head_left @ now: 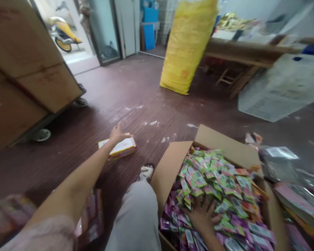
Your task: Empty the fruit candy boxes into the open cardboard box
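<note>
My left hand (117,135) reaches out over a small white box with yellow and red edges (124,148) on the floor. Its thumb and fingers are apart; whether they touch the box I cannot tell. My right hand (202,214) lies with spread fingers on a heap of small packets (206,174), green and pink at the back, purple toward me. The heap fills an open cardboard carton (170,164) whose flaps are folded out.
Stacked brown cartons (28,69) stand on a wheeled cart at left. A tall yellow sack (187,45) is upright on the floor beyond. A translucent plastic bin (279,87) stands at right, near a wooden table (240,52). Clear plastic wrappings (279,164) lie beside the carton.
</note>
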{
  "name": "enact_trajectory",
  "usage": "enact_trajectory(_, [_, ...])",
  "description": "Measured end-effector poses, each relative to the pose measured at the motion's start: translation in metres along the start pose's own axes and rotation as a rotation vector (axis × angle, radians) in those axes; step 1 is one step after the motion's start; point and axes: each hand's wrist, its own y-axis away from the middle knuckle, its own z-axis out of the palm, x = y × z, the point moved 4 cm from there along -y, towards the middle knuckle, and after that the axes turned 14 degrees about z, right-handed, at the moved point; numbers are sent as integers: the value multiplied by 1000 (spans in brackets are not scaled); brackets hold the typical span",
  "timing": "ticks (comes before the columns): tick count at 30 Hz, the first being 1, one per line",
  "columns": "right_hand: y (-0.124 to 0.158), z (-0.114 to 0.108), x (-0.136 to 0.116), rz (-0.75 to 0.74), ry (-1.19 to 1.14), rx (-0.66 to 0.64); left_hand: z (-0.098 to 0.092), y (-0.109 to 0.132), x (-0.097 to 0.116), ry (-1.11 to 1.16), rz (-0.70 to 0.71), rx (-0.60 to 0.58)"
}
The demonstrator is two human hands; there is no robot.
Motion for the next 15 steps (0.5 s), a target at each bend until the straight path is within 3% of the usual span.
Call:
enact_trajectory(3, [-7,16,6,-59,62,65,12,-4,-71,-319,-33,-184])
enact_trajectory(6, [-4,19,9,-54,101,83,41,-2,-111,-465,24,-393])
enact_trajectory(9, [1,11,7,-28,123,71,60,-2,-120,-515,82,-413])
enact_trajectory(12, [3,4,4,-17,113,9,61,-3,-111,-472,87,-336])
enact_trajectory(15, [2,2,4,-20,73,-11,51,3,-97,-74,-125,-211])
